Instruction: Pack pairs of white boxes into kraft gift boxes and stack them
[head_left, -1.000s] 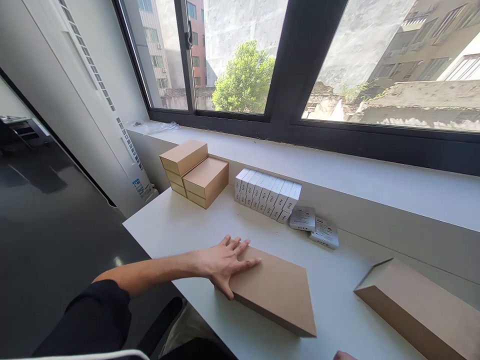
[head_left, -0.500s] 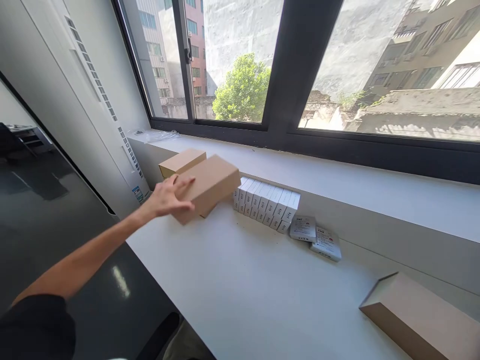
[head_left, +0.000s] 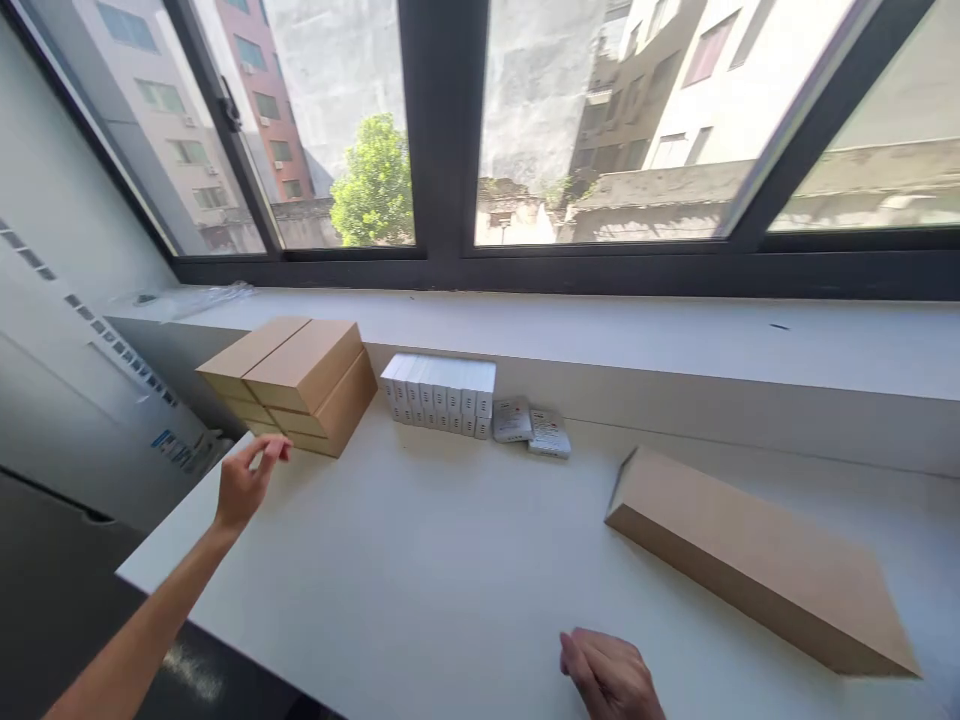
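My left hand (head_left: 244, 482) is just in front of the brown cardboard boxes, its fingers curled together with nothing seen in them. Four of the box fronts meet in a two-by-two stack; the upper right box (head_left: 306, 362) sits level on the one below. In the lower middle, my right hand (head_left: 609, 675) is closed in a loose fist above the white table, holding nothing visible. To the right of the stack stand small white boxes (head_left: 439, 392) in two layers. Two flat white packs (head_left: 549, 433) lie beside them, one overlapping the other.
A long brown cardboard box (head_left: 757, 560) lies at the right of the white table (head_left: 420, 590). Behind the table runs a raised white sill (head_left: 570, 330) under dark-framed windows. Crumpled clear plastic (head_left: 210, 298) lies on the sill's left end. A white cabinet-like unit (head_left: 82, 390) stands left.
The box that was tilted under my left hand now rests on top of the stack, let go. My left hand has drawn back. My right hand has come into view, and the view has swung right.
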